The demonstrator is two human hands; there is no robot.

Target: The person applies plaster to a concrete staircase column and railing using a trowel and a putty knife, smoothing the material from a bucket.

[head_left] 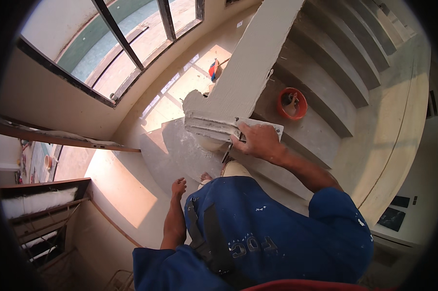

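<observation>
Your right hand (258, 140) is closed on a flat metal trowel (257, 127), fingers wrapped over its handle side, pressing the blade against the lower end of the plastered stair wall (248, 72). The trowel lies right at the foot of that wall, where fresh ridges of wet plaster (209, 123) show just to its left. Judging by its look, the blade is stiff, thin and light, but slick where plaster coats it, so keep your hold on the handle behind the blade and not on the edge. Your right arm reaches forward from the shoulder, elbow slightly bent, wrist turned so the back of the hand faces up.

Your left hand (178, 186) hangs below and to the left of the wall's foot, fingers loosely curled, holding nothing, arm straight down beside your blue work clothes (277, 233). An orange bucket (292, 104) sits on a step (316, 131) to the right of the wall, well apart from the trowel.
</observation>
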